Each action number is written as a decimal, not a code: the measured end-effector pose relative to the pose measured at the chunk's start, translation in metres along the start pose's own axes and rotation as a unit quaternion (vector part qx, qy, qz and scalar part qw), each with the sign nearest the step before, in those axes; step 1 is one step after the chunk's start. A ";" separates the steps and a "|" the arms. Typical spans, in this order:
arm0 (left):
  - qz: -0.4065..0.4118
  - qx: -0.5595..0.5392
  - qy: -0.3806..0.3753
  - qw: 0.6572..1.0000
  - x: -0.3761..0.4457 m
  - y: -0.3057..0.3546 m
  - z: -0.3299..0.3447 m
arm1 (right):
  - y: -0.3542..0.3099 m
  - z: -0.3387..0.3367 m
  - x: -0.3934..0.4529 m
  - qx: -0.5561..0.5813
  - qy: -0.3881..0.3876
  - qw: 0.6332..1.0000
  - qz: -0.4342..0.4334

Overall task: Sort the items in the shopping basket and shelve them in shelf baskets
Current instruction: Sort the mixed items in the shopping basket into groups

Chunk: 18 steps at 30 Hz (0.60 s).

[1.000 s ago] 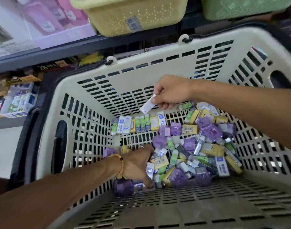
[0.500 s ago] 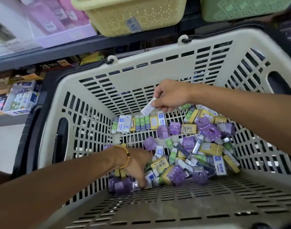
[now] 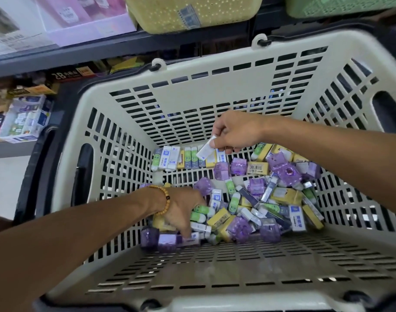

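**Ana:** Erasers (image 3: 255, 203) lay heaped in the far right corner of the shopping basket (image 3: 210, 86), mixed with purple boxes (image 3: 221, 171) and yellow packs (image 3: 218, 218). Where were the hands?

**Ben:** Both were inside it. The right hand (image 3: 235, 134) hovered above the row (image 3: 188, 157) of upright pieces lined along the far wall, pinching a small white eraser (image 3: 207, 149) between thumb and fingertips. The left hand (image 3: 183, 210), with a bead bracelet (image 3: 164, 199) at the wrist, reached down into the near left edge of the heap, fingers curled among the pieces; whether it actually gripped one could not be told.

**Ana:** How should that step have been done well?

**Ben:** Probably by setting the white eraser upright beside the matching white and blue ones in the row, keeping like with like, so each kind could later be lifted out together.

**Ana:** And the shelf baskets?

**Ben:** A yellow basket (image 3: 181, 14) and a green basket (image 3: 338, 5) sat on the shelf (image 3: 80, 52) above, well apart from both hands.
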State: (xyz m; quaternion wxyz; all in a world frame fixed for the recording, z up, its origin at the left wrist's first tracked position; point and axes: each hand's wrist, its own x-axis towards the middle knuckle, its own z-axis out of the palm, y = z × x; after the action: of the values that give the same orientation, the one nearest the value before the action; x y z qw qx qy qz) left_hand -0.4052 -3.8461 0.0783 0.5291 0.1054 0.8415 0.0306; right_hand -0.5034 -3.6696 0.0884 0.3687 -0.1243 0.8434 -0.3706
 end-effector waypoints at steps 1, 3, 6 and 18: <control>-0.001 -0.009 0.001 1.000 0.000 -0.002 -0.002 | 0.000 0.001 0.000 -0.003 -0.001 1.000 0.000; -0.002 -0.017 0.001 1.000 -0.003 -0.004 -0.004 | 0.001 0.002 0.001 -0.002 -0.003 1.000 0.003; 0.026 -0.008 0.031 0.999 -0.005 -0.006 -0.015 | 0.002 0.004 0.003 0.003 -0.003 1.000 0.009; -0.062 -0.571 0.265 0.774 -0.060 -0.061 -0.055 | -0.011 0.046 0.033 0.057 0.020 0.997 0.047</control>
State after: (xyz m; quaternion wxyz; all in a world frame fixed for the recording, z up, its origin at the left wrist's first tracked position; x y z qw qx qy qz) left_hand -0.4383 -3.9145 0.1452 0.2487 -0.2811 0.7807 0.4997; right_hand -0.4946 -3.7178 0.0580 0.3756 -0.0556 0.8329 -0.4027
